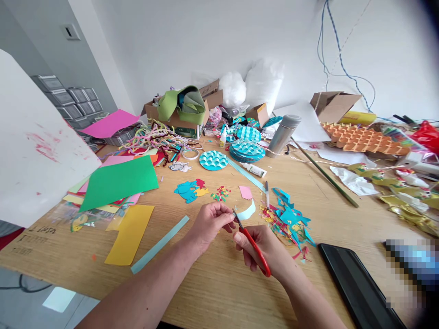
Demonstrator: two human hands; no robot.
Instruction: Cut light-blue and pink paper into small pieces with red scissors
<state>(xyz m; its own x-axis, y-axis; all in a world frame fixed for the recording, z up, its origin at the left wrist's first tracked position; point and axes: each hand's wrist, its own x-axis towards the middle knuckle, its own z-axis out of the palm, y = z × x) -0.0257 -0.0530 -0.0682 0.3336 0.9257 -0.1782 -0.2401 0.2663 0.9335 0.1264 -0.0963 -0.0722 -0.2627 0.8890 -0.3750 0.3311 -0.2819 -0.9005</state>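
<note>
My right hand [262, 249] is wrapped round the red handles of a pair of scissors [255, 249], whose blades point up and to the left. Their tips meet the fingertips of my left hand [212, 224], which pinches one end of a curved light-blue paper strip [247, 212]. The strip's free end curls up to the right behind the blades. A small pink paper piece [245, 192] lies just beyond it. Blue paper offcuts [291, 214] and tiny coloured scraps are heaped to the right. Cut-out blue fish shapes [187, 190] lie farther left, beside tiny confetti bits [221, 193].
Green paper [120, 180], yellow paper [132, 233] and a straight light-blue strip [161, 244] lie to the left. Textured blue discs [247, 150], a glue tube [254, 169] and a steel flask [281, 137] stand or lie behind. A black phone [356, 283] lies at the right front.
</note>
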